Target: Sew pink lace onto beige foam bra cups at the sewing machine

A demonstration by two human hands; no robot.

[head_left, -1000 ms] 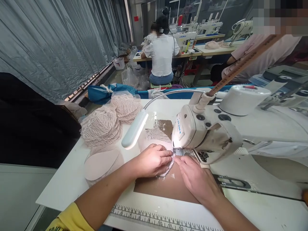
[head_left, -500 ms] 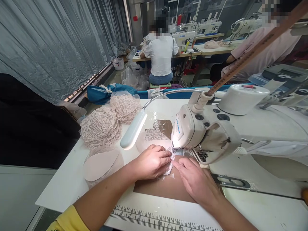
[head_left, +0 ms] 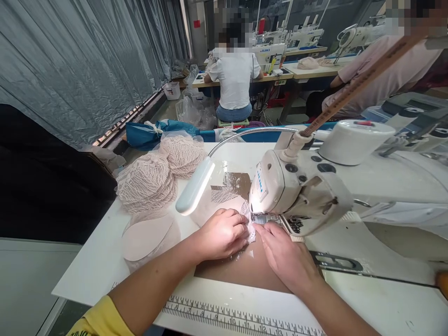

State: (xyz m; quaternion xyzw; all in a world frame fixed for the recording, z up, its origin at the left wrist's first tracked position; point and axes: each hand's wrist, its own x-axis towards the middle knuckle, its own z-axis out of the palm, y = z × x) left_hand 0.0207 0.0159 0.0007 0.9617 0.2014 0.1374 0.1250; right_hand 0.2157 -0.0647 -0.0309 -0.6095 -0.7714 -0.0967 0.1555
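Note:
A white sewing machine (head_left: 308,191) stands on the white table (head_left: 94,261). Its head sits over a pale pink lace piece (head_left: 249,228) lying on a brown plate. My left hand (head_left: 222,233) is curled on the lace just left of the needle, fingers pressed onto the fabric. My right hand (head_left: 285,256) lies on the plate to the right, its fingertips pinching the lace edge by the presser foot. The needle itself is hidden behind the machine head.
Lace cup stacks (head_left: 147,182) and flat beige pads (head_left: 147,238) sit at the left. A gooseneck lamp (head_left: 194,186) hangs over the work. A ruler strip (head_left: 231,317) runs along the front edge. Other people sit at sewing tables behind.
The lace piece has turned and bunched up closer to the needle. Both hands have shifted slightly toward the presser foot.

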